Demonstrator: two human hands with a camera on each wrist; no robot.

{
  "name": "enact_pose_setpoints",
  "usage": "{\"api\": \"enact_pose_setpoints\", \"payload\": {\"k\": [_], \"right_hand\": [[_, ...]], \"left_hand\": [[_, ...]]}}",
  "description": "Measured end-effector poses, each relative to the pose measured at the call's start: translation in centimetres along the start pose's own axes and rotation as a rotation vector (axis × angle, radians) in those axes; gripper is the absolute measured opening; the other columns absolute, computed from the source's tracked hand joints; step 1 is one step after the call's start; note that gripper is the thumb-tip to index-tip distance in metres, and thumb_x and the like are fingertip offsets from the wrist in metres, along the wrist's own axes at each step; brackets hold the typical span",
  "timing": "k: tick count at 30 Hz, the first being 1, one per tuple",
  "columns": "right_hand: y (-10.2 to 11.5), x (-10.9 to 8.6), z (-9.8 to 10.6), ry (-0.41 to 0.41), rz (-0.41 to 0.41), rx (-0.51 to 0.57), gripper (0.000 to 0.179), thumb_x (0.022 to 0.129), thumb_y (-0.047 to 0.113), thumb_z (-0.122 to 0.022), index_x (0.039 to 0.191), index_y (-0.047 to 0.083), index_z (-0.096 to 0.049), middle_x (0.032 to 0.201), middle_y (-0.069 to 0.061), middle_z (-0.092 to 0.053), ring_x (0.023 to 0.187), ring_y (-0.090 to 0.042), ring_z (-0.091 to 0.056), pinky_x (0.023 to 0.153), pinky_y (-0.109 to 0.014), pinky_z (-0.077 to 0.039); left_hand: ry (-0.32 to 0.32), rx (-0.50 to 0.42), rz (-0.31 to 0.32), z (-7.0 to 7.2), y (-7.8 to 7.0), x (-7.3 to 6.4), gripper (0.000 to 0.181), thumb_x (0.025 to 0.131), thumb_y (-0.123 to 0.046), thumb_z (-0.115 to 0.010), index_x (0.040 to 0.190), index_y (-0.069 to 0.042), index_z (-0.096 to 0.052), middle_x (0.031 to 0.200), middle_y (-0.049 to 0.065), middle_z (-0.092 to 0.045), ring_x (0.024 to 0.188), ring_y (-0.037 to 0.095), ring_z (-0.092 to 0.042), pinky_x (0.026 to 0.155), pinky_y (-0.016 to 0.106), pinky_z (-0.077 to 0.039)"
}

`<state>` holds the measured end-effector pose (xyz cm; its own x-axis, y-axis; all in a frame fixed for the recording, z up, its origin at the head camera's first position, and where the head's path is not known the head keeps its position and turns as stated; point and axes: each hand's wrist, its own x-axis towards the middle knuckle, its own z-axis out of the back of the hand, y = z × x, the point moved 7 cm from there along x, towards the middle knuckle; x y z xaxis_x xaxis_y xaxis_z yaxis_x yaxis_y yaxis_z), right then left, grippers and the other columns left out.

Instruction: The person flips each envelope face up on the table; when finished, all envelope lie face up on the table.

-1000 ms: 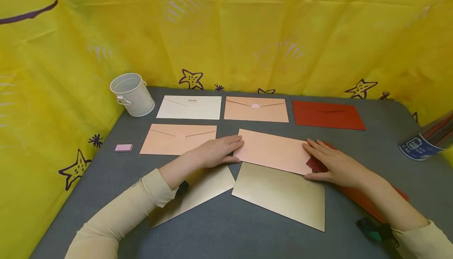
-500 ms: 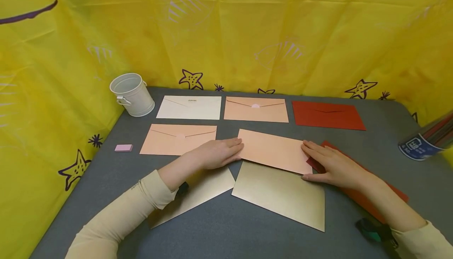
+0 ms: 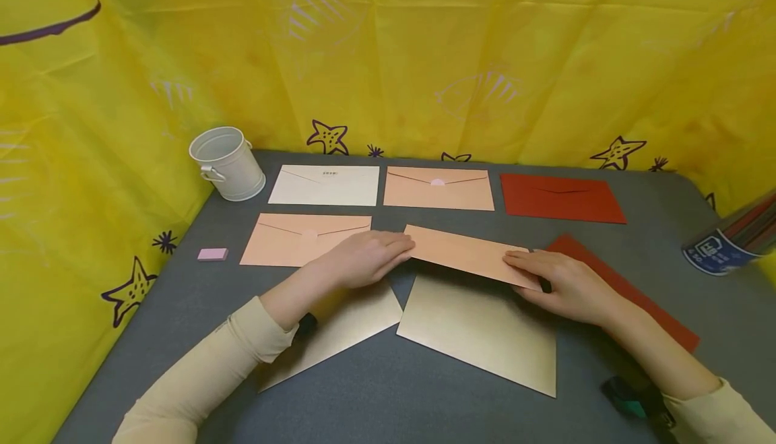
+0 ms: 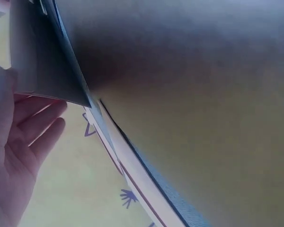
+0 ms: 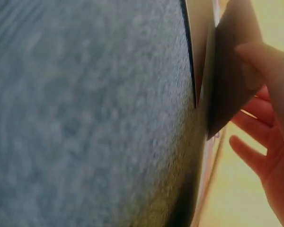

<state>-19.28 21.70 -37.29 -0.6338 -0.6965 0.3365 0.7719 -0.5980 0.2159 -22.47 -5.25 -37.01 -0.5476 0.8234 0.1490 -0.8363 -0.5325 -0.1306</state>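
A plain peach envelope (image 3: 467, 253) is lifted and tilted above the far part of a gold envelope (image 3: 479, 343). Its left end is pinched by my left hand (image 3: 372, 255); in the left wrist view, that hand's thumb and fingers (image 4: 42, 111) lie on opposite sides of the paper. At the other end, my right hand (image 3: 566, 286) pinches the right edge, fingers on top and thumb beneath. The right wrist view shows the envelope's shaded underside (image 5: 227, 71) against this thumb. Under my left forearm lies a second gold envelope (image 3: 345, 336), partly covered.
Along the back lie a white envelope (image 3: 324, 188), a sealed peach one (image 3: 439, 195) and a red one (image 3: 560, 198). Another peach envelope (image 3: 291, 242) and an eraser-like pink block (image 3: 212, 255) are left. A white bucket (image 3: 227, 164), red envelope (image 3: 630, 296) and pencil tin (image 3: 718, 253) flank them.
The plain peach envelope has risen off the table and tipped, with a shadow now under its near edge. My right hand has shifted slightly left and closed its thumb under the edge.
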Motion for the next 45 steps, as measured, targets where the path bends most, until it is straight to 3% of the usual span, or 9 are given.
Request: {"api": "enact_pose_setpoints", "payload": {"k": [5,10,16,23,27,32,35,39,45], "right_hand": [[0.0,0.2,0.7,-0.096,-0.040,0.047,0.052,0.069,0.002,-0.082,0.119,0.012,-0.070,0.099,0.002,-0.073,0.078,-0.008,-0.065,0.065,-0.022,-0.049],[-0.2,0.5,0.9,-0.171,-0.064,0.162,0.046,0.071,-0.004,-0.081,0.112,0.016,-0.074,0.095,0.006,-0.073,0.081,-0.005,-0.067,0.072,-0.011,-0.047],[-0.7,0.8,1.0,-0.200,-0.179,0.312,0.032,0.076,-0.006,-0.078,0.100,0.015,-0.076,0.089,0.006,-0.072,0.075,-0.001,-0.061,0.064,-0.012,-0.047],[-1.7,1.1,0.7,-0.146,-0.329,0.381,0.014,0.084,0.005,-0.076,0.094,0.014,-0.076,0.079,0.006,-0.068,0.064,-0.005,-0.055,0.054,-0.018,-0.044],[-2.5,1.1,0.0,-0.086,-0.390,0.342,0.003,0.084,0.012,-0.077,0.084,0.011,-0.074,0.065,0.009,-0.060,0.054,-0.004,-0.047,0.046,-0.021,-0.037],[-3.1,1.1,-0.9,-0.023,-0.424,0.317,0.010,0.084,0.017,-0.078,0.086,0.010,-0.072,0.072,0.008,-0.064,0.060,-0.005,-0.052,0.051,-0.023,-0.043],[-3.1,1.2,-1.1,-0.008,-0.433,0.316,0.014,0.084,0.020,-0.078,0.090,0.009,-0.071,0.074,0.008,-0.064,0.063,-0.007,-0.053,0.054,-0.024,-0.044],[-3.2,1.4,-1.4,0.013,-0.476,0.331,0.020,0.086,0.025,-0.077,0.094,0.009,-0.069,0.074,0.006,-0.064,0.065,-0.012,-0.055,0.056,-0.024,-0.046],[-3.8,1.6,-2.0,0.031,-0.628,0.389,0.036,0.087,0.037,-0.074,0.107,0.007,-0.068,0.079,0.000,-0.066,0.072,-0.020,-0.057,0.058,-0.026,-0.048]], "left_hand": [[-0.128,-0.033,0.003,1.0,0.4,-0.4,0.028,0.103,-0.021,-0.049,0.121,-0.008,-0.066,0.116,0.004,-0.068,0.109,0.019,-0.064,0.094,0.034,-0.049],[-0.255,-0.094,0.021,2.1,0.5,-0.9,0.023,0.101,-0.020,-0.054,0.112,-0.009,-0.070,0.103,0.000,-0.071,0.095,0.014,-0.067,0.085,0.030,-0.052],[-0.363,-0.254,0.116,3.2,1.3,-1.3,0.014,0.098,-0.019,-0.059,0.102,-0.011,-0.070,0.081,-0.005,-0.065,0.069,0.008,-0.055,0.062,0.024,-0.047],[-0.416,-0.506,0.227,3.2,2.7,-1.5,0.010,0.094,-0.018,-0.066,0.099,-0.010,-0.071,0.078,-0.004,-0.064,0.067,0.010,-0.051,0.057,0.024,-0.042],[-0.372,-0.543,0.277,2.5,3.3,-1.3,0.010,0.093,-0.017,-0.068,0.099,-0.009,-0.071,0.084,-0.004,-0.068,0.072,0.011,-0.056,0.063,0.023,-0.048],[-0.178,-0.488,0.324,0.8,3.5,-1.0,0.011,0.094,-0.016,-0.066,0.100,-0.007,-0.068,0.084,-0.001,-0.068,0.072,0.010,-0.056,0.064,0.022,-0.048],[-0.113,-0.481,0.349,0.2,3.5,-1.0,0.015,0.095,-0.016,-0.064,0.106,-0.005,-0.067,0.088,0.002,-0.070,0.073,0.010,-0.058,0.066,0.022,-0.048],[-0.126,-0.523,0.409,0.1,4.0,-1.3,0.013,0.095,-0.015,-0.064,0.102,-0.004,-0.065,0.085,0.003,-0.068,0.071,0.013,-0.057,0.062,0.024,-0.049],[-0.177,-0.625,0.586,-0.2,5.2,-2.2,0.021,0.093,-0.017,-0.068,0.108,-0.003,-0.062,0.080,0.001,-0.067,0.068,0.013,-0.061,0.059,0.023,-0.050]]}}
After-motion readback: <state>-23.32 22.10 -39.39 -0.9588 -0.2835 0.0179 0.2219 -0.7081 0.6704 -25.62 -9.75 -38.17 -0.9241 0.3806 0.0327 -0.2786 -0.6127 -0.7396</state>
